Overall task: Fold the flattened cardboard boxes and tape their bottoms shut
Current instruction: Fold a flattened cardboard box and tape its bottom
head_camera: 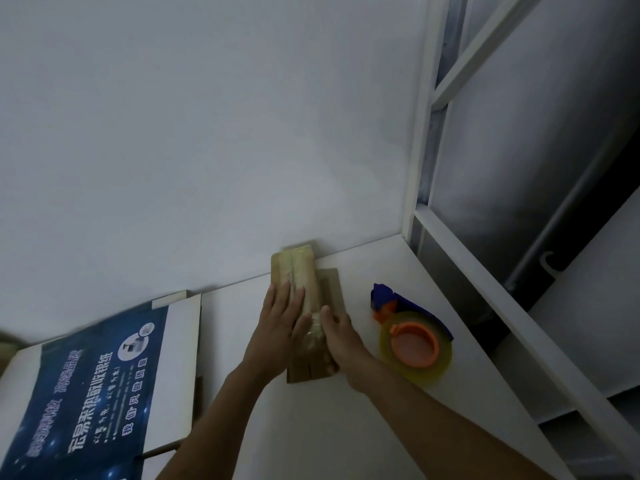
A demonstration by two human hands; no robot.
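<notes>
Now left hand (pixel 282 323) lies flat pressing tape (pixel 298 271) onto box (pixel 333 289), right hand (pixel 343 341) grips its edge; rub firmly along seam.

Back: wall (pixel 207 133) blocking right behind small box (pixel 298 268).
Left: flat-box stack (pixel 104 375) taking up that side; open gap lying btwn it & small box.
Right: tape dispenser (pixel 415 344) sitting near small box; frame rail (pixel 512 318) closing off the edge.
Front: bare table (pixel 311 427) offering room.

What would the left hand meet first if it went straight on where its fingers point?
The left hand lies flat on the small cardboard box, fingers pointing away. Going on, it would follow the tape strip, then probably meet the white wall behind the box; depth is unclear.
</notes>
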